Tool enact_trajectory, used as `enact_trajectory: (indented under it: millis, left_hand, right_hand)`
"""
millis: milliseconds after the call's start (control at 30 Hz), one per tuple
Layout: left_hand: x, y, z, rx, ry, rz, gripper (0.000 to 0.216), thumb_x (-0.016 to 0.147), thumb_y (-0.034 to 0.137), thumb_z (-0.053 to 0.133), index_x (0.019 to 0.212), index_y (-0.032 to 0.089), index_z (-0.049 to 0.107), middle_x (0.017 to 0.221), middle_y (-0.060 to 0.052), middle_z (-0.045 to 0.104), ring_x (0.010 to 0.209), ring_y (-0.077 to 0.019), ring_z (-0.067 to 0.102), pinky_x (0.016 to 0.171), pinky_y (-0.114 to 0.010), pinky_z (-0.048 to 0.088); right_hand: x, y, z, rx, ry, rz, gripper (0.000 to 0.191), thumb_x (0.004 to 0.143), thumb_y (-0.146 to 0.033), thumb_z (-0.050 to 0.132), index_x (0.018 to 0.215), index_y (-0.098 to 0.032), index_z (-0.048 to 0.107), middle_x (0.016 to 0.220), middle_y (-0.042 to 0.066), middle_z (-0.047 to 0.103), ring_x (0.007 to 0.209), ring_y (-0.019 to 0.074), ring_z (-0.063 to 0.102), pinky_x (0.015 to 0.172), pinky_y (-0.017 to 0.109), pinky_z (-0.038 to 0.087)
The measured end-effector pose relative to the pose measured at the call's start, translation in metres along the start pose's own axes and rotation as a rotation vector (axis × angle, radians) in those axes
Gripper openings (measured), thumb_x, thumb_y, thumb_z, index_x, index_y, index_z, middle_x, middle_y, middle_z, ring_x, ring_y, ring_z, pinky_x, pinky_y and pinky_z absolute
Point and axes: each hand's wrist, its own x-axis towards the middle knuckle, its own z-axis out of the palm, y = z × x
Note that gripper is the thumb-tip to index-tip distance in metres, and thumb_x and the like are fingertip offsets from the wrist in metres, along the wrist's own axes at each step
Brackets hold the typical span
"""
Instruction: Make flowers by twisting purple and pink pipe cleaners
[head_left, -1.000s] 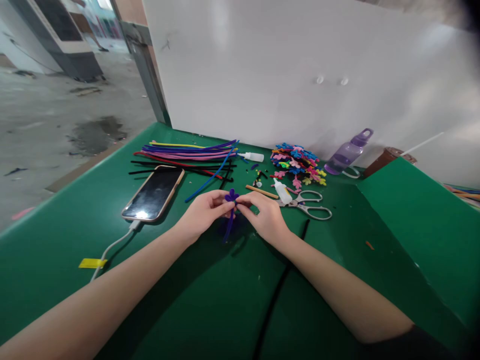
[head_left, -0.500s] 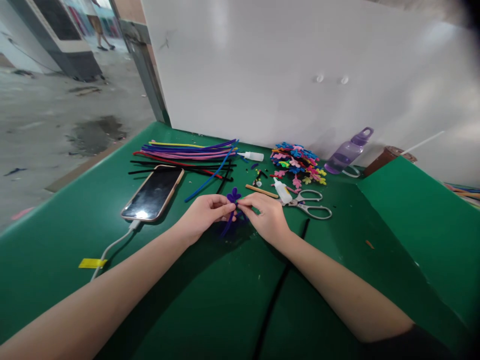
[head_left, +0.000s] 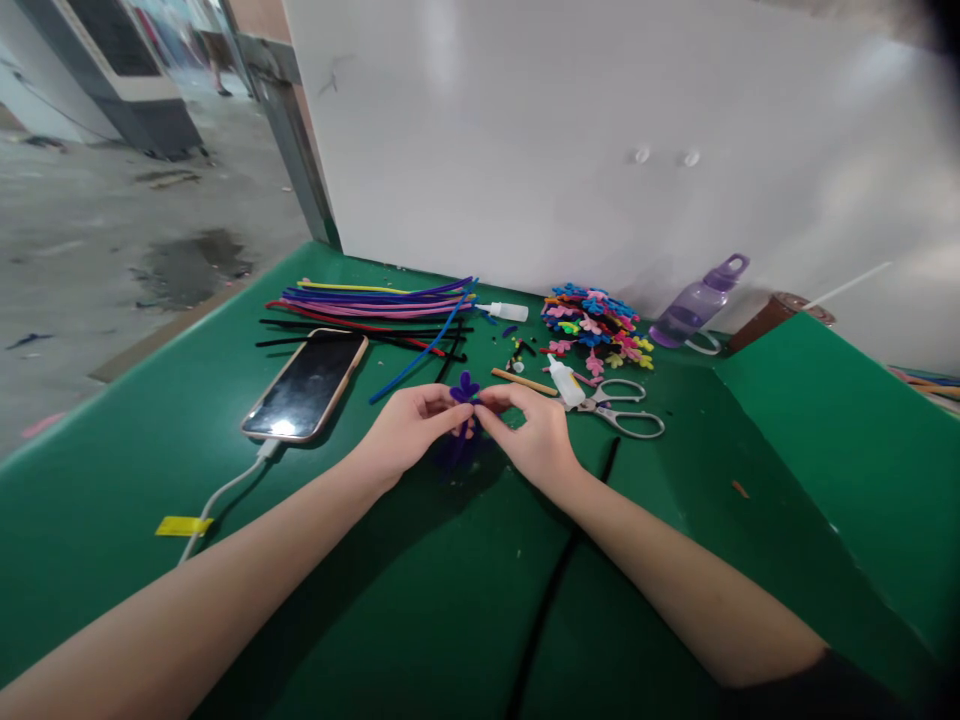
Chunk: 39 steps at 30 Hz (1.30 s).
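Between my hands is a purple pipe cleaner (head_left: 465, 386) bent into small petal-like loops, with a loose tail hanging below. My left hand (head_left: 421, 425) pinches it from the left with thumb and fingers. From the other side, the closed fingertips of my right hand (head_left: 529, 425) meet it at its right edge. Part of the shape is hidden behind my fingers. Just beyond my right hand lie a small white glue bottle (head_left: 565, 382), a wooden stick (head_left: 523, 381) and grey-handled scissors (head_left: 626, 408).
Loose pipe cleaners (head_left: 375, 303) lie at the back left, above a charging phone (head_left: 307, 388). Another glue bottle (head_left: 508, 312) and a pile of colourful pipe-cleaner flowers (head_left: 596, 325) are at the back. A purple water bottle (head_left: 697, 305) leans by the wall; a brown drink cup (head_left: 776, 315) stands beside it.
The purple loops have turned and shifted slightly left, and the hanging tail has swung. Both hands keep their pinch close together. The person walking in the background has moved right.
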Motion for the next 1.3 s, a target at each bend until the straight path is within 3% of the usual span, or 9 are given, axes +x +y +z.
enact_trajectory:
  millis: [167,467,600,900,1067,1167,1300]
  left_hand:
    - [-0.0001,-0.0004,0.0,-0.141,0.032,-0.041,0.017,0.071,0.029,0.068,0.079,0.015,0.062,0.067,0.002,0.061,0.066,-0.0104,0.058,0.067,-0.022,0.045]
    - [-0.0006,0.0007,0.0014,-0.191,0.024,-0.084,0.022,0.07,0.029,0.069,0.085,0.014,0.062,0.072,0.001,0.06,0.067,-0.0095,0.056,0.071,-0.024,0.047]
    - [-0.0006,0.0011,0.0014,-0.187,0.02,-0.102,0.02,0.071,0.03,0.067,0.082,0.014,0.063,0.069,0.001,0.059,0.065,-0.0095,0.055,0.071,-0.025,0.047]
    - [-0.0012,0.0026,0.0009,-0.046,0.022,-0.066,0.021,0.071,0.033,0.067,0.08,0.014,0.065,0.068,-0.001,0.063,0.066,-0.0127,0.058,0.068,-0.026,0.045]
    - [-0.0008,0.0027,-0.0011,0.044,0.054,-0.026,0.022,0.072,0.034,0.067,0.082,0.015,0.066,0.068,-0.001,0.065,0.066,-0.0138,0.059,0.067,-0.026,0.044]
    - [-0.0005,0.0039,-0.0012,0.01,0.099,-0.006,0.021,0.07,0.032,0.068,0.081,0.015,0.065,0.066,0.0,0.063,0.065,-0.0131,0.058,0.069,-0.026,0.044]
    - [-0.0009,0.0053,-0.0009,-0.081,0.101,-0.037,0.022,0.068,0.032,0.07,0.08,0.014,0.064,0.067,0.0,0.061,0.064,-0.0127,0.056,0.069,-0.027,0.045]
  right_hand:
    - [-0.0013,0.0025,0.005,0.18,0.0,0.228,0.013,0.076,-0.026,0.06,0.086,-0.018,0.062,0.079,0.003,0.068,0.073,0.0149,0.065,0.069,0.028,0.055]
    - [0.0021,0.0046,0.0068,0.293,-0.041,0.288,0.01,0.078,-0.026,0.058,0.082,-0.018,0.063,0.076,0.003,0.068,0.07,0.0144,0.065,0.068,0.029,0.055]
    - [0.0011,0.0037,0.006,0.257,-0.068,0.248,0.012,0.082,-0.025,0.054,0.084,-0.018,0.063,0.077,0.002,0.067,0.069,0.0136,0.064,0.066,0.027,0.053]
    - [-0.0018,-0.0031,0.0013,-0.11,-0.077,-0.044,0.015,0.086,-0.021,0.046,0.083,-0.018,0.06,0.076,0.003,0.063,0.069,0.0135,0.059,0.064,0.026,0.047]
    - [-0.0025,0.0001,0.0029,-0.074,-0.023,0.007,0.012,0.084,-0.024,0.052,0.087,-0.019,0.063,0.078,0.003,0.066,0.07,0.0141,0.062,0.065,0.027,0.051]
    - [-0.0029,0.0012,0.0045,0.0,0.011,0.065,0.013,0.08,-0.024,0.057,0.089,-0.019,0.063,0.077,0.002,0.067,0.067,0.0135,0.063,0.064,0.026,0.053]
    - [-0.0023,-0.0006,0.0045,0.02,0.016,0.018,0.013,0.081,-0.021,0.055,0.088,-0.019,0.066,0.077,0.002,0.067,0.067,0.0131,0.062,0.066,0.028,0.053]
